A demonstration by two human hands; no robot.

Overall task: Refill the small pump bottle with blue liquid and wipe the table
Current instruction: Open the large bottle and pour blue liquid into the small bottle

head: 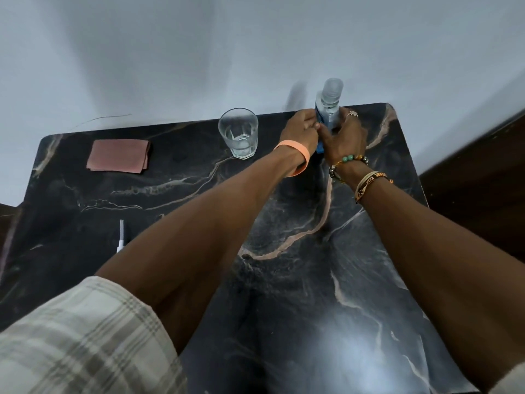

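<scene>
At the far right of the black marble table [284,280] both my hands hold bottles close together. My left hand [299,129] grips a bottle with a blue label [319,115], mostly hidden behind my fingers. My right hand [345,135] is wrapped around a clear bottle [331,93] with bluish liquid that sticks up above the fingers. The two bottles touch or overlap; I cannot tell which one is the small pump bottle. A white pump head with its tube [121,237] lies on the table at the left, partly hidden by my left forearm.
A clear drinking glass [238,133] with a little water stands just left of my left hand. A folded pink cloth [118,155] lies at the far left of the table. A pale wall rises right behind the table's far edge.
</scene>
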